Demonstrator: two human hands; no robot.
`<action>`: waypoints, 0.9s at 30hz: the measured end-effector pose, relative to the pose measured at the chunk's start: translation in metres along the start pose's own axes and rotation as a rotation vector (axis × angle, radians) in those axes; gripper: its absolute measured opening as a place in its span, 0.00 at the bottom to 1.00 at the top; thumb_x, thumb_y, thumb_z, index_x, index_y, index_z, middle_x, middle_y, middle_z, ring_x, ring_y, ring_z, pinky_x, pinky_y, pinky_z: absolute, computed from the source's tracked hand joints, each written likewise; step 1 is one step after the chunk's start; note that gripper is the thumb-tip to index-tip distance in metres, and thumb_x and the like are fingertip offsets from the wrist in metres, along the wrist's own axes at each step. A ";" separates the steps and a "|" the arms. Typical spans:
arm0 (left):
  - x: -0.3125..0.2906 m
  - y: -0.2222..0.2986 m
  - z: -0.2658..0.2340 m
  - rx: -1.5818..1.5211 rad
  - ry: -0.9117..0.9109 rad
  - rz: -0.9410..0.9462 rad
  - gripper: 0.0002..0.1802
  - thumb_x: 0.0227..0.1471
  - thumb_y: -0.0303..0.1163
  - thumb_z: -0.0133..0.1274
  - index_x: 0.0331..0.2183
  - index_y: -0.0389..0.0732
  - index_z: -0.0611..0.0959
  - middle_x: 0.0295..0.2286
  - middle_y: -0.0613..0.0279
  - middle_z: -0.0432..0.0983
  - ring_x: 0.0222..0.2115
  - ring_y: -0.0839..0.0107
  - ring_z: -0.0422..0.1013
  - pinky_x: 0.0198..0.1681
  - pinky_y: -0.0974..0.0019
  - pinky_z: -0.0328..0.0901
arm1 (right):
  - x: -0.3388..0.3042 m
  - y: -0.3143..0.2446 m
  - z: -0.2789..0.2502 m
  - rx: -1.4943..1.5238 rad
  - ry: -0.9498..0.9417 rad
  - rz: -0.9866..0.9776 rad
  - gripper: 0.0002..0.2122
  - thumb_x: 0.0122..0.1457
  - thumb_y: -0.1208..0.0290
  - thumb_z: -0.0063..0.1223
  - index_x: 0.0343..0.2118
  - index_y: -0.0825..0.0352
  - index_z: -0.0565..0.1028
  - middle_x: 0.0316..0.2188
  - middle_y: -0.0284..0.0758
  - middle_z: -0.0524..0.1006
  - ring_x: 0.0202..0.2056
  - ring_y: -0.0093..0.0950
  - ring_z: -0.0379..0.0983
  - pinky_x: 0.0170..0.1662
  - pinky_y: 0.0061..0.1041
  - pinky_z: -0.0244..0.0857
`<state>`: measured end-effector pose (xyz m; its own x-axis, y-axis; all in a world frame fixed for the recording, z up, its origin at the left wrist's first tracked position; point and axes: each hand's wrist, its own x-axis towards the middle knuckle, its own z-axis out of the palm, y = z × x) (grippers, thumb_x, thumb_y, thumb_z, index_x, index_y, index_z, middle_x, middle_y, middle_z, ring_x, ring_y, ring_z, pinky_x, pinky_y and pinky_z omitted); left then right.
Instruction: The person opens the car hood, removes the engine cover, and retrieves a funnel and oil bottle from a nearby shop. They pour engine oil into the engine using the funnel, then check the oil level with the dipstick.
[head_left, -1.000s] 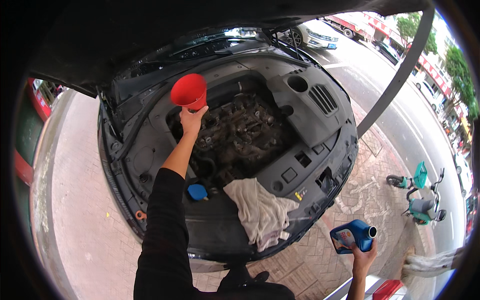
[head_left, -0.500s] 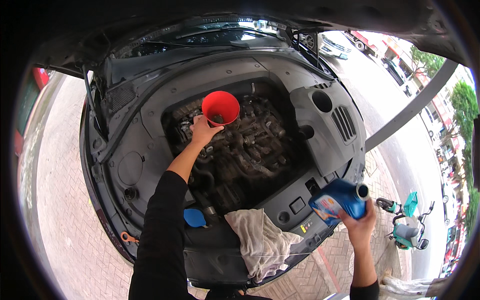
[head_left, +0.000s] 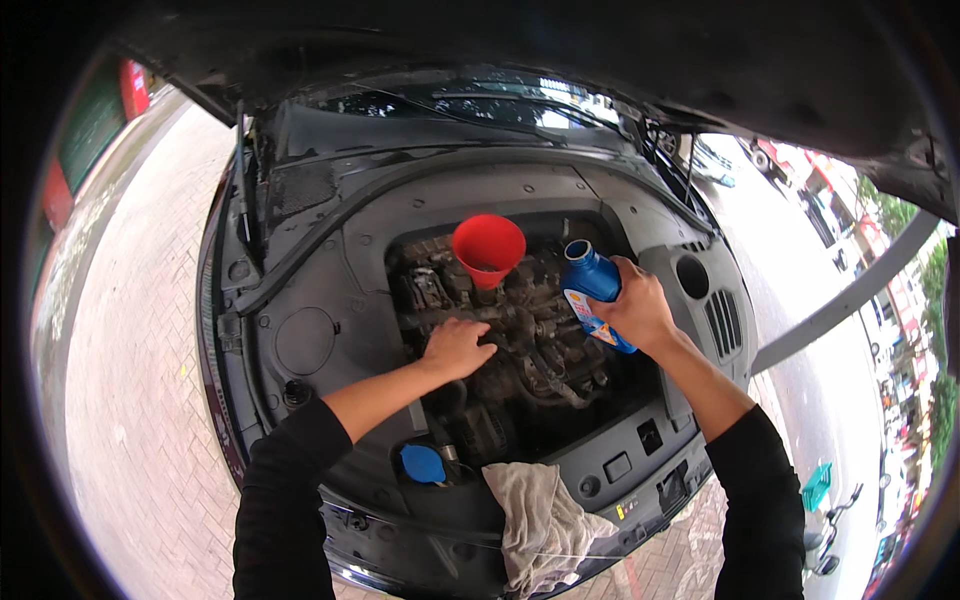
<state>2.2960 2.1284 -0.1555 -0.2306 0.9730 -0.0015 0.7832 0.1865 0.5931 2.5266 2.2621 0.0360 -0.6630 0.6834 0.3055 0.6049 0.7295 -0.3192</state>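
At the far left, well apart from the left fingers, is a paved walkway [head_left: 130,330]. Nearer to them, on the left portion of the grey engine-bay trim [head_left: 375,250], is a round panel [head_left: 305,340]; a small black fitting [head_left: 296,393] sits below the panel, left of the left fingers. A blue cap [head_left: 423,464] is located below the left fingers, near the front edge of the bay. The left hand [head_left: 456,350] extends over the exposed engine [head_left: 540,350]; its fingers are apart and hold nothing. Whether the fingertips touch the engine cannot be determined. The red funnel [head_left: 489,245] stands over the engine just beyond the left fingers, clear of them, with its wide mouth facing up. A light-coloured cloth [head_left: 545,525] is draped over the front edge, below and between the two sets of fingers. The blue bottle [head_left: 590,280] is located to the right of the funnel and apart from it; its neck points away from the person and its mouth is uncapped. The right hand [head_left: 643,308] grips the bottle, its fingers clamped around the body below the neck. To the right of these fingers are a round opening [head_left: 692,277] and a slotted vent [head_left: 723,325] in the trim.
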 end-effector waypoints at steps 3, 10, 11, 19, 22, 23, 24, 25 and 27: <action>0.006 -0.008 -0.013 -0.174 0.180 -0.093 0.29 0.52 0.45 0.62 0.52 0.40 0.81 0.44 0.55 0.81 0.50 0.54 0.73 0.55 0.54 0.66 | 0.030 -0.013 0.013 -0.064 -0.034 -0.061 0.27 0.45 0.64 0.67 0.46 0.76 0.73 0.40 0.53 0.80 0.42 0.50 0.78 0.46 0.41 0.73; 0.063 -0.039 -0.034 -0.404 0.538 -0.025 0.40 0.50 0.36 0.65 0.63 0.43 0.68 0.58 0.52 0.67 0.60 0.51 0.60 0.64 0.52 0.55 | 0.064 -0.034 0.037 -0.351 -0.143 -0.009 0.23 0.47 0.62 0.67 0.42 0.72 0.74 0.36 0.52 0.81 0.40 0.49 0.80 0.46 0.41 0.74; 0.066 -0.041 -0.034 -0.422 0.568 0.023 0.39 0.50 0.34 0.64 0.63 0.43 0.69 0.58 0.52 0.67 0.60 0.51 0.60 0.64 0.52 0.54 | 0.068 -0.035 0.040 -0.383 -0.167 0.001 0.22 0.48 0.63 0.67 0.42 0.72 0.73 0.37 0.51 0.81 0.40 0.49 0.80 0.46 0.41 0.75; 0.077 -0.044 -0.029 -0.411 0.516 0.137 0.39 0.50 0.21 0.59 0.63 0.49 0.69 0.56 0.60 0.70 0.59 0.55 0.60 0.63 0.53 0.54 | 0.085 -0.021 0.061 -0.690 -0.270 -0.137 0.26 0.46 0.63 0.70 0.45 0.72 0.72 0.39 0.47 0.80 0.40 0.45 0.80 0.45 0.41 0.76; 0.081 -0.044 -0.028 -0.436 0.479 0.199 0.36 0.53 0.26 0.58 0.63 0.47 0.68 0.58 0.60 0.67 0.62 0.58 0.57 0.61 0.46 0.51 | 0.088 -0.015 0.065 -0.816 -0.271 -0.185 0.24 0.46 0.65 0.69 0.44 0.71 0.72 0.39 0.45 0.79 0.40 0.43 0.81 0.44 0.38 0.76; 0.083 -0.043 -0.027 -0.438 0.495 0.227 0.35 0.55 0.28 0.58 0.63 0.47 0.68 0.58 0.61 0.68 0.62 0.58 0.57 0.61 0.47 0.51 | 0.089 -0.014 0.066 -0.866 -0.275 -0.188 0.24 0.46 0.66 0.69 0.44 0.71 0.72 0.39 0.44 0.79 0.40 0.42 0.81 0.44 0.37 0.77; 0.084 -0.042 -0.027 -0.442 0.493 0.233 0.33 0.56 0.30 0.57 0.63 0.47 0.69 0.58 0.61 0.68 0.62 0.58 0.57 0.61 0.47 0.51 | 0.090 -0.013 0.067 -0.882 -0.273 -0.206 0.23 0.46 0.66 0.68 0.44 0.71 0.72 0.39 0.44 0.79 0.40 0.41 0.81 0.43 0.36 0.77; 0.085 -0.040 -0.027 -0.446 0.493 0.240 0.32 0.57 0.31 0.57 0.63 0.46 0.69 0.57 0.61 0.69 0.62 0.58 0.57 0.60 0.48 0.52 | 0.090 -0.013 0.068 -0.905 -0.274 -0.215 0.23 0.46 0.67 0.68 0.43 0.71 0.73 0.39 0.44 0.79 0.39 0.40 0.81 0.42 0.35 0.77; 0.087 -0.034 -0.028 -0.497 0.542 0.214 0.29 0.59 0.37 0.56 0.61 0.46 0.72 0.53 0.62 0.73 0.60 0.59 0.59 0.59 0.48 0.53 | 0.091 -0.014 0.069 -0.944 -0.270 -0.228 0.20 0.48 0.69 0.65 0.43 0.71 0.74 0.38 0.42 0.80 0.39 0.38 0.82 0.41 0.34 0.76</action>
<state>2.2333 2.2027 -0.1531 -0.4547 0.7544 0.4734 0.5203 -0.2064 0.8287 2.4271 2.3122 0.0066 -0.8136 0.5810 0.0193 0.4749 0.6451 0.5986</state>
